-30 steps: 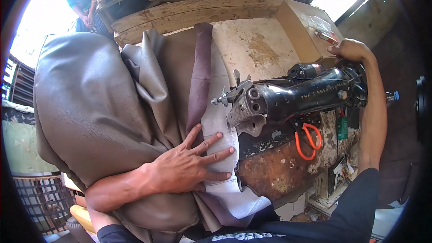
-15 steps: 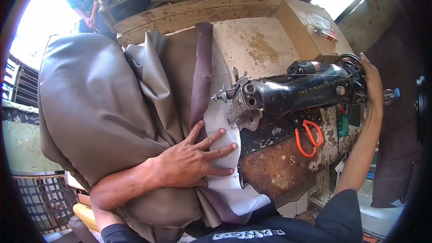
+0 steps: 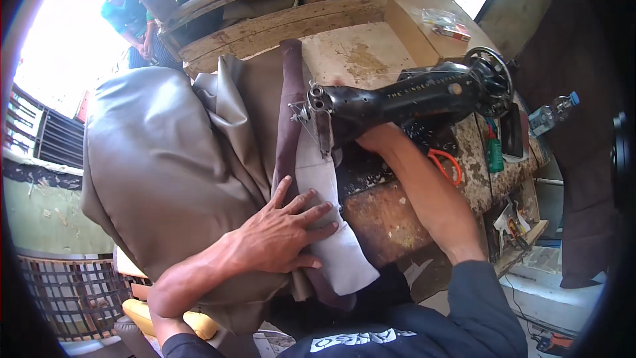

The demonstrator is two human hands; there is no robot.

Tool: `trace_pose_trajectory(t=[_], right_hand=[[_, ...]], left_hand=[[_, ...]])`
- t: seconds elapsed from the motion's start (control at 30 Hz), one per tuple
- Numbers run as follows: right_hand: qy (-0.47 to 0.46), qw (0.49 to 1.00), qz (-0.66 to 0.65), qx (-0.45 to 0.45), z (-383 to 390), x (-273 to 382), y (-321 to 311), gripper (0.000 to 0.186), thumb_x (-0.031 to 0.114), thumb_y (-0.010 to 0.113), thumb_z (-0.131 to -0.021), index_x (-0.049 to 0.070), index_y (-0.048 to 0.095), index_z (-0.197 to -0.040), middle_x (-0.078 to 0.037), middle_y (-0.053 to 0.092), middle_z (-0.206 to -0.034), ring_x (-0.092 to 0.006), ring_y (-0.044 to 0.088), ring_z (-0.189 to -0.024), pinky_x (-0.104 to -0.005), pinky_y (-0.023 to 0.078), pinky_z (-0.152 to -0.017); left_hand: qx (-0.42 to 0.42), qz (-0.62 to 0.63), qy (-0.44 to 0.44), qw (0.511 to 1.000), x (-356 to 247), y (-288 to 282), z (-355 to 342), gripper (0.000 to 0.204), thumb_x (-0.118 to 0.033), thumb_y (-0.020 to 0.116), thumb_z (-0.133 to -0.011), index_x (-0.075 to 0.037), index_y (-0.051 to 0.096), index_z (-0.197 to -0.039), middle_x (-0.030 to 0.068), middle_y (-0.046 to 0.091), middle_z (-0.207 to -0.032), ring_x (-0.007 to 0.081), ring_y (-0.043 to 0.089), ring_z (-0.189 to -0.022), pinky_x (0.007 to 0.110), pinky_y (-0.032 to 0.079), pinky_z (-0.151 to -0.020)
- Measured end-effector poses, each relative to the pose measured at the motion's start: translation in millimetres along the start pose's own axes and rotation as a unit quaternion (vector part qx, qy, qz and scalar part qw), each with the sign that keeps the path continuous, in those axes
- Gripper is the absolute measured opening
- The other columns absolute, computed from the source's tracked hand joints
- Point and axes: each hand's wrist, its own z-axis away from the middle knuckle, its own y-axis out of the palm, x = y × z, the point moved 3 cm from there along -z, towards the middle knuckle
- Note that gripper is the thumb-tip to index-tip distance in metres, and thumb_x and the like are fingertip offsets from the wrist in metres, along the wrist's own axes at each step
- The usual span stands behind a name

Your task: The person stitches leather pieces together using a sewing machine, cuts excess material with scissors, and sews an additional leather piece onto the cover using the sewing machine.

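Note:
My left hand (image 3: 281, 232) lies flat with fingers spread, pressing on a pale fabric backing strip (image 3: 348, 262) and the edge of brown leatherette (image 3: 159, 172). That strip runs up to the needle end of a black sewing machine (image 3: 404, 99). Along the seam lies a narrow purple-brown folded band (image 3: 291, 83). My right hand (image 3: 379, 138) reaches under the machine's arm; its fingers are mostly hidden behind the black body, so their grip does not show. Orange-handled scissors (image 3: 452, 167) lie on the worn table near my right forearm.
A green bottle (image 3: 494, 152) stands beside the scissors. Farther right is a clear plastic bottle with a blue cap (image 3: 553, 114). A cardboard box (image 3: 430, 23) sits at the back. At the far left a person (image 3: 129, 20) stands. An open drawer (image 3: 520, 225) holds small items.
My right hand has left the machine's handwheel and moved left, under the machine's arm. My left hand stays spread on the fabric. The view has shifted, showing more of the handwheel.

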Motion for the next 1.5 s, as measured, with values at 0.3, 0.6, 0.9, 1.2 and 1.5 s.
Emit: trace_pose_trajectory(t=[0.3,0.6,0.9,1.2,1.5], right_hand=[[0.202,0.977,0.011,-0.063,106.0,103.7,-4.6,0.031,0.033,0.071,-0.094,0.004,0.069,-0.086,-0.018,0.071,-0.085,-0.0389,0.07,-0.083,-0.0464,0.054,-0.071],[0.062,0.992,0.1,-0.034,173.9,143.6,17.1,0.031,0.02,0.075,-0.091,0.007,0.074,-0.119,-0.011,0.068,-0.099,-0.0309,0.061,-0.091,-0.042,0.051,-0.085],[0.079,0.993,0.085,-0.032,166.1,132.4,20.2,0.03,0.015,0.071,-0.092,0.006,0.072,-0.121,-0.013,0.066,-0.09,-0.0329,0.061,-0.087,-0.0435,0.051,-0.08],[0.191,0.978,0.036,-0.074,159.2,125.0,16.7,0.017,0.016,0.07,-0.095,0.006,0.07,-0.108,-0.013,0.072,-0.079,-0.0355,0.071,-0.071,-0.045,0.053,-0.062],[0.152,0.978,0.08,-0.115,164.5,140.4,19.7,0.016,0.016,0.071,-0.095,0.005,0.071,-0.107,-0.016,0.072,-0.088,-0.0357,0.071,-0.076,-0.0427,0.055,-0.063]], left_hand=[[-0.046,0.009,-0.045,0.998,-3.1,26.0,13.1,0.075,-0.061,0.063,-0.092,-0.019,0.05,-0.152,0.0092,0.04,-0.163,0.0339,0.03,-0.154,0.068,0.009,-0.125],[-0.037,0.03,-0.053,0.997,1.2,23.9,5.1,0.073,-0.061,0.063,-0.094,-0.016,0.051,-0.15,0.0091,0.037,-0.165,0.034,0.029,-0.155,0.069,0.011,-0.124],[-0.054,0.031,-0.069,0.996,11.6,28.2,-2.7,0.074,-0.059,0.063,-0.094,-0.018,0.048,-0.153,0.0093,0.034,-0.167,0.034,0.028,-0.155,0.068,0.013,-0.124],[-0.105,0.016,-0.077,0.991,18.8,26.7,-5.4,0.064,-0.032,0.072,-0.089,-0.014,0.052,-0.147,0.0127,0.041,-0.162,0.0347,0.033,-0.153,0.064,0.019,-0.125],[-0.124,-0.045,-0.133,0.982,17.5,19.6,0.7,0.063,-0.004,0.066,-0.076,-0.016,0.061,-0.138,0.0092,0.054,-0.15,0.0279,0.046,-0.143,0.058,0.018,-0.128]])
